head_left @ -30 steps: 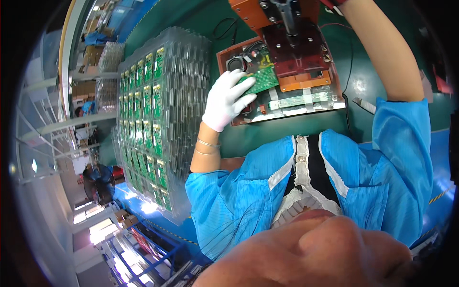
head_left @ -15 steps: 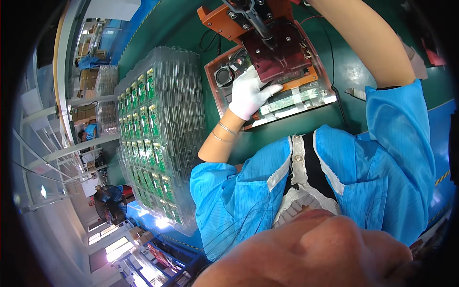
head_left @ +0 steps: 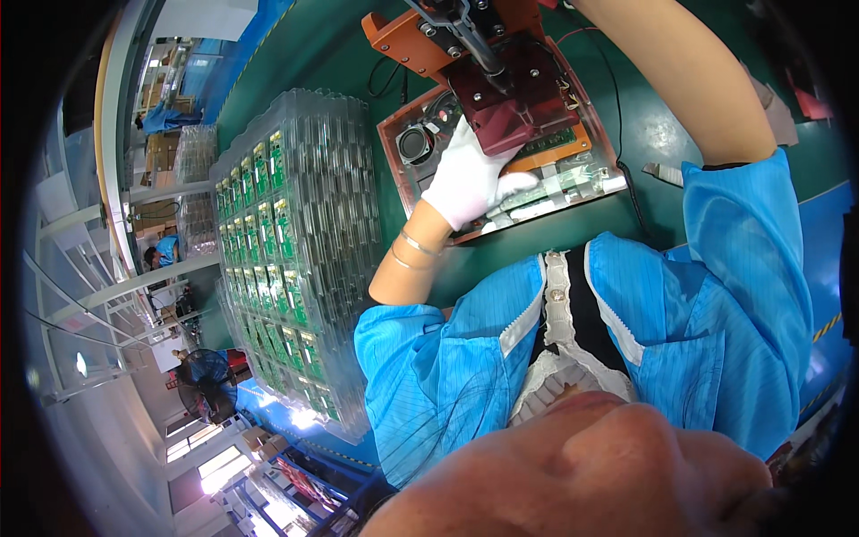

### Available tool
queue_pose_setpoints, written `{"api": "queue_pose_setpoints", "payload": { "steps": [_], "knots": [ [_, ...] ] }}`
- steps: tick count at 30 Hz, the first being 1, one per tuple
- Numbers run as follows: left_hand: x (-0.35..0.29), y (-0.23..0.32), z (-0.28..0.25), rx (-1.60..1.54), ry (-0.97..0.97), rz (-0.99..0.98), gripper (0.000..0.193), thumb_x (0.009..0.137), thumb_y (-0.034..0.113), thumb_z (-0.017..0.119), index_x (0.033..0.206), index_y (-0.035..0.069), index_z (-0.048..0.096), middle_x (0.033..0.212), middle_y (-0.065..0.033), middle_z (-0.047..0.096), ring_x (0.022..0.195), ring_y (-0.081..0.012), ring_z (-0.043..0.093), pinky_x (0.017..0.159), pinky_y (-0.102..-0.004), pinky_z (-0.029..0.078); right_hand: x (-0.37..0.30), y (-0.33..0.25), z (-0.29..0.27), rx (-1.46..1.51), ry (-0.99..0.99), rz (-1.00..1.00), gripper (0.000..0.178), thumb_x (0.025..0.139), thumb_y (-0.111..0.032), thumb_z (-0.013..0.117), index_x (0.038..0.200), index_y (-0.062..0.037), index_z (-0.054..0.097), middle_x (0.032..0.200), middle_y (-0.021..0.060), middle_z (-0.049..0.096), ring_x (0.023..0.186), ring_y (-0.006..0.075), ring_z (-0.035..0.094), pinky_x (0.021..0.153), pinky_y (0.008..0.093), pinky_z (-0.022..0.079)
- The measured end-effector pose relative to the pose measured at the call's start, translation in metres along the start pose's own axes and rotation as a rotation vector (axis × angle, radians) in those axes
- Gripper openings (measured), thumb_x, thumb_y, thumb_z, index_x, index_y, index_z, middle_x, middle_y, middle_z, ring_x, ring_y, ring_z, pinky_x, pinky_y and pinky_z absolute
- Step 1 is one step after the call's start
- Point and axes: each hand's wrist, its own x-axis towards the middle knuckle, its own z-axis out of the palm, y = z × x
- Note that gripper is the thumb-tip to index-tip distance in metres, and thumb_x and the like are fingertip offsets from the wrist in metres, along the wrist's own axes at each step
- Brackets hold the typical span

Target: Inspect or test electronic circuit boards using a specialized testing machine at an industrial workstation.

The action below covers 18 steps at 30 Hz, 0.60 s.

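My left hand (head_left: 467,183), in a white glove, reaches into a red-framed test fixture (head_left: 610,185). Its thumb is stretched away from the other fingers, whose tips are partly hidden under a dark red see-through plate (head_left: 510,94). Below that plate, part of a green circuit board (head_left: 553,140) shows beside an orange strip (head_left: 557,157). Above the plate stands a press with an orange bracket (head_left: 407,43) and a metal rod (head_left: 486,55). My right forearm (head_left: 684,80) stretches up to the top edge, where the hand lies outside the picture.
To the left rises a tall stack of clear plastic trays (head_left: 331,206), with green circuit boards (head_left: 282,228) in the top one. A round black speaker (head_left: 415,144) sits in the fixture's corner. Dark cables (head_left: 629,179) run along the right of the fixture on the green tabletop (head_left: 658,210).
My left hand has shifted slightly down and left, its thumb moving off the orange strip. More of the green board shows beneath the red plate. The right forearm is nearly still.
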Motion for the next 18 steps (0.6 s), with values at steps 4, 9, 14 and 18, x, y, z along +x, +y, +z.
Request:
{"api": "queue_pose_setpoints", "payload": {
  "steps": [4,9,14,18],
  "knots": [
    [-0.007,0.006,-0.006,0.023,-0.039,0.089,0.063,0.085,0.054,0.065,0.123,0.004,0.067,0.123,-0.0125,0.068,0.110,-0.0373,0.062,0.100,-0.0441,0.045,0.000,0.000,-0.004,0.010,0.005,-0.003,0.021,0.094,-0.020,0.070,0.086,-0.0020,0.066,0.072,0.0057,0.068,0.054,0.0105,0.056,0.052,0.0213,0.046],
    [-0.016,0.020,-0.001,0.030,-0.076,0.042,0.067,0.086,0.057,0.061,0.121,0.000,0.067,0.125,-0.0141,0.068,0.113,-0.0371,0.062,0.108,-0.0468,0.040,0.004,0.008,-0.003,0.001,-0.016,-0.014,0.020,0.094,-0.021,0.071,0.088,-0.0022,0.066,0.073,0.0051,0.067,0.055,0.0104,0.056,0.053,0.0217,0.046],
    [-0.008,0.037,0.003,-0.044,-0.160,-0.121,0.071,0.087,0.059,0.058,0.124,-0.002,0.065,0.127,-0.0157,0.068,0.115,-0.0359,0.063,0.109,-0.0479,0.038,0.005,0.008,-0.003,-0.009,0.003,-0.064,0.020,0.093,-0.022,0.071,0.089,-0.0029,0.066,0.075,0.0044,0.066,0.056,0.0105,0.056,0.053,0.0220,0.046],
    [-0.006,0.047,0.007,0.150,-0.190,-0.110,0.072,0.091,0.060,0.055,0.128,-0.001,0.064,0.131,-0.0173,0.066,0.113,-0.0362,0.065,0.099,-0.0459,0.044,0.002,0.006,-0.003,-0.007,0.003,-0.047,0.021,0.093,-0.023,0.072,0.090,-0.0038,0.066,0.076,0.0038,0.066,0.057,0.0104,0.056,0.053,0.0217,0.046]
  ]
}}
